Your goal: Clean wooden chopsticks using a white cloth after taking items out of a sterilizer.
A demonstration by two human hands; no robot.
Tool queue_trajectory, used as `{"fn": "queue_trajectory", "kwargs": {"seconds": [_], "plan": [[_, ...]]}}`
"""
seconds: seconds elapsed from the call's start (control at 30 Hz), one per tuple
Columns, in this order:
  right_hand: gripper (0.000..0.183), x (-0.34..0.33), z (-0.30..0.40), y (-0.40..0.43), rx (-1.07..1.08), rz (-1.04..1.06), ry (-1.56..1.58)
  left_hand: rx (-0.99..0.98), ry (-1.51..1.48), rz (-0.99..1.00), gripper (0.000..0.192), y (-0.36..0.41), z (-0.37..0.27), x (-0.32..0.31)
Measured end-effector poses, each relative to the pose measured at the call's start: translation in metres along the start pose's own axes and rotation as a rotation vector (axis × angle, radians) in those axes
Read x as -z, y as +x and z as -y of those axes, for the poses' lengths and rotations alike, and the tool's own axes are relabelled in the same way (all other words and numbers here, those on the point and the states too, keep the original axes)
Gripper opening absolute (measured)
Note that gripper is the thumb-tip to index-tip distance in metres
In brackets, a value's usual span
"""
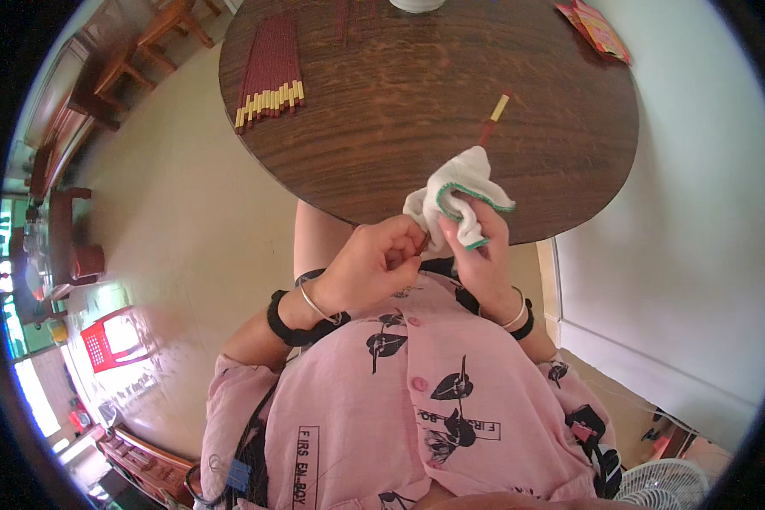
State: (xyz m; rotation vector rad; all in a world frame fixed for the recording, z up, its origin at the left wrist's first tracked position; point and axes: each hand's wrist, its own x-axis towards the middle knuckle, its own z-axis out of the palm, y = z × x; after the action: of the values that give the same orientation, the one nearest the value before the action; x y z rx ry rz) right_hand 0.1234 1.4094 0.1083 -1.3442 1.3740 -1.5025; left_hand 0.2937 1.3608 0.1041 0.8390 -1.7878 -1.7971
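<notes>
My right hand (483, 245) is closed around a white cloth with green edging (462, 175), close to the near edge of the round wooden table. Out of the cloth's far end sticks a dark red chopstick with a gold band (498, 109). My left hand (389, 252) pinches the brownish near end of what looks like the same stick, just left of the cloth; the middle is hidden in the cloth. At the table's far left lies a row of several dark red chopsticks with gold bands (271, 102), side by side.
The round wooden table (370, 146) reaches the white wall on the right. Red and orange packets (593, 32) lie at its right rim, a white bowl (417, 5) and more dark red sticks (355, 19) at its far side. A white fan (663, 484) stands low at right.
</notes>
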Motion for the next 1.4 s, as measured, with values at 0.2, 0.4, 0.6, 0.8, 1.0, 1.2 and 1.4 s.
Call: {"fn": "queue_trajectory", "kwargs": {"seconds": [0.2,0.4,0.6,0.8,1.0,1.2,1.4], "plan": [[0.026,0.022,-0.005,0.005,-0.242,0.114,0.156,-0.166,0.248,-0.229,0.019,0.017,-0.017,0.02],[0.033,0.023,0.007,0.008,0.085,0.536,-0.101,-0.791,1.084,-0.474,0.037,0.039,-0.036,0.044],[0.034,0.04,0.011,0.024,0.114,0.667,-0.224,-0.59,1.39,-0.307,0.028,0.024,-0.031,0.076],[0.029,0.065,-0.006,0.023,0.021,0.505,-0.265,-0.409,1.469,-0.46,0.014,0.022,-0.023,0.138],[0.021,0.057,-0.01,0.017,-0.214,0.201,0.048,0.026,1.15,-0.85,0.025,0.038,-0.003,0.225],[0.016,0.059,-0.011,0.02,-0.176,0.289,-0.074,0.153,1.179,-0.881,0.026,0.062,0.013,0.259],[0.015,0.058,-0.011,0.02,-0.151,0.269,-0.056,0.219,1.381,-0.852,0.025,0.07,0.007,0.247]]}}
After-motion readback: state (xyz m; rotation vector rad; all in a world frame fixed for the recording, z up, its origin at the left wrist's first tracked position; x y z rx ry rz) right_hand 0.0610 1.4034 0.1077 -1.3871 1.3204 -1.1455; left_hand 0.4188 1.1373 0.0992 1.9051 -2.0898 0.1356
